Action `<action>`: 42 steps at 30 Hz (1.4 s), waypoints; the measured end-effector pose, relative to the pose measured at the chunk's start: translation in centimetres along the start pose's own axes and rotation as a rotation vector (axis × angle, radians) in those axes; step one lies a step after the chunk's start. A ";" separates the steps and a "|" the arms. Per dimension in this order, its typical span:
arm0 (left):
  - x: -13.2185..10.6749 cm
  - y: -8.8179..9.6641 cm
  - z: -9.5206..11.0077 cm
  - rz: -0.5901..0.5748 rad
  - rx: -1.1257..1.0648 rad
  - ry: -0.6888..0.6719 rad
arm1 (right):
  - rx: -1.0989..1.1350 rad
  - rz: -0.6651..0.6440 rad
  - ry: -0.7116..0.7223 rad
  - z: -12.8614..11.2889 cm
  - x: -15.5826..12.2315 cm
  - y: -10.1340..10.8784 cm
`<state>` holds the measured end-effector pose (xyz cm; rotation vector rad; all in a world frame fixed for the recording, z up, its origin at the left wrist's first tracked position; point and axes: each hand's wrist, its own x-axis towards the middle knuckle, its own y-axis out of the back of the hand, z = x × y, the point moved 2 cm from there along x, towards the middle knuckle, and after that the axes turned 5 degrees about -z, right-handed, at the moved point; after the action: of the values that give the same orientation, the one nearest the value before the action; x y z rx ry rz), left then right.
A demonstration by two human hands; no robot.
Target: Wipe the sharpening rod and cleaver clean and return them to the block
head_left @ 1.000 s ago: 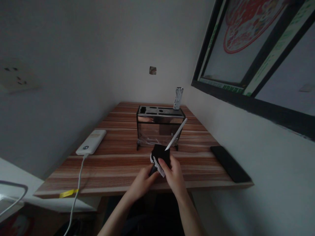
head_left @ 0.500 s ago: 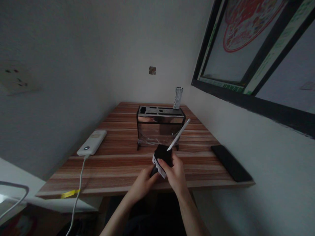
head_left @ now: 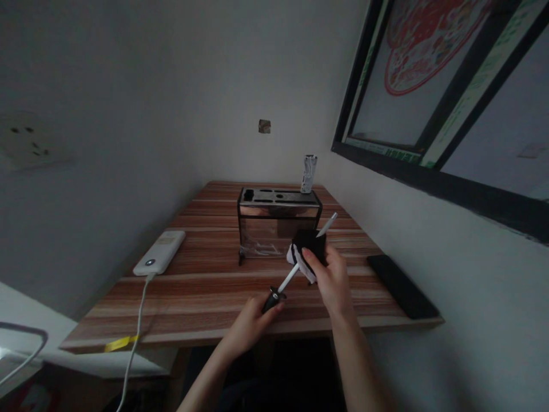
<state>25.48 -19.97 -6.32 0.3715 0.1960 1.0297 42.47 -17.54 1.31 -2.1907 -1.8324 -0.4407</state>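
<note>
My left hand (head_left: 253,320) is closed around the black handle of a sharpening rod (head_left: 288,278), whose pale shaft slants up and to the right. My right hand (head_left: 330,274) grips a black pad (head_left: 309,245) with white cloth (head_left: 302,264) at its lower edge, pressed around the upper part of the shaft. The rod's tip sticks out beyond the pad. Behind the hands stands a slotted knife block (head_left: 278,207) with a clear front. A black-and-white wrapped piece (head_left: 309,173) rises upright from its right end.
The wood-grain table (head_left: 206,309) meets walls at the back and right. A white power bank (head_left: 160,253) with a white cable (head_left: 139,320) lies at left, near yellow tape (head_left: 118,343). At right lies a black phone (head_left: 401,286). A dark-framed window (head_left: 386,157) is above it.
My right hand has slid the pad up and right along the rod, away from my left hand. The handle's guard and lower shaft now show. My left hand has barely moved.
</note>
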 end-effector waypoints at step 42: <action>0.1 0.0 -0.9 0.022 -0.128 0.024 | -0.078 -0.068 -0.008 0.6 -2.1 -2.7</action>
<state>25.19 -19.70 -7.16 0.2459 0.1466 1.0628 39.53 -18.75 -0.02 -2.1885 -1.9293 -0.5260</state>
